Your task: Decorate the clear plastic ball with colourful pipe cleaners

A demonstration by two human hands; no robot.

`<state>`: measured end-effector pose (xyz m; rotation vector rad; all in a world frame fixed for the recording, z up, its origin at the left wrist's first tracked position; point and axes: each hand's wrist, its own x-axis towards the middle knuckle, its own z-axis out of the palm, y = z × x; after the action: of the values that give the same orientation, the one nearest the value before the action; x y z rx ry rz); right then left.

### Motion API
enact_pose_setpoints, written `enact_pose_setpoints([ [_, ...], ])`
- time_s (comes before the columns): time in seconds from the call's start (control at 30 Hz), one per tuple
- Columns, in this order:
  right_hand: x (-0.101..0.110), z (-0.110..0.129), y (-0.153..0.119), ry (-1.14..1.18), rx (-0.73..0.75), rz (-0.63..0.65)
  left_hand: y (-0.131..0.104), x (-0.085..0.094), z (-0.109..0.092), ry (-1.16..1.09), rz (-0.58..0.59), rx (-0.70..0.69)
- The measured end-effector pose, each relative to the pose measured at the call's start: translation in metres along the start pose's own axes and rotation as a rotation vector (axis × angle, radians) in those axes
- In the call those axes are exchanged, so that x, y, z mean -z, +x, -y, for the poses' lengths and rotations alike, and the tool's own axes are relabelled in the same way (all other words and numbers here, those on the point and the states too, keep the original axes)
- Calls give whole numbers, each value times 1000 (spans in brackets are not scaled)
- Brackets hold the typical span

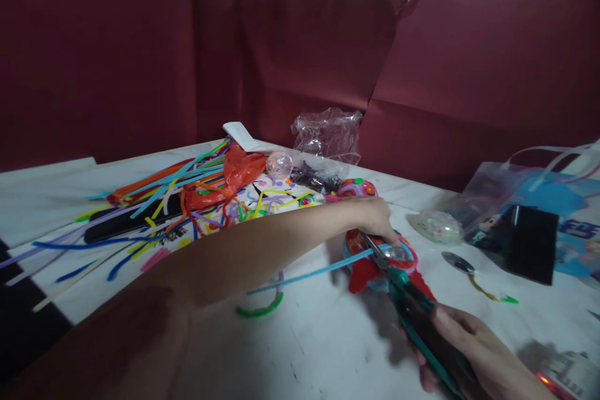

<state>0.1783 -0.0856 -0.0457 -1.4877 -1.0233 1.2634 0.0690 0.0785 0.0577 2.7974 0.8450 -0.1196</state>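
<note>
From the left my arm reaches across the table, and my left hand is closed on the top of a colourful craft piece with red, blue and pink parts. My fingertips are partly hidden there. My right hand grips teal-and-black handled pliers. Their metal jaws lie over the craft piece, at a light blue pipe cleaner that sticks out to the left. Whether the jaws pinch it cannot be made out. Just below that strand is a curved green pipe cleaner.
Many coloured pipe cleaners and a red plastic wrapper lie at the left. Behind are a clear ball and clear packaging. At the right are a black phone, a printed bag and a shiny can.
</note>
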Motion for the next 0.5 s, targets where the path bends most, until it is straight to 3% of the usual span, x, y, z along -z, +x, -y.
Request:
enact_pose_setpoints([
  [0.23, -12, 7, -10, 24, -21, -127, -6, 2, -6, 1, 3, 23],
  [0.5, -2, 1, -6, 39, -118, -97, -4, -1, -6, -1, -14, 30],
])
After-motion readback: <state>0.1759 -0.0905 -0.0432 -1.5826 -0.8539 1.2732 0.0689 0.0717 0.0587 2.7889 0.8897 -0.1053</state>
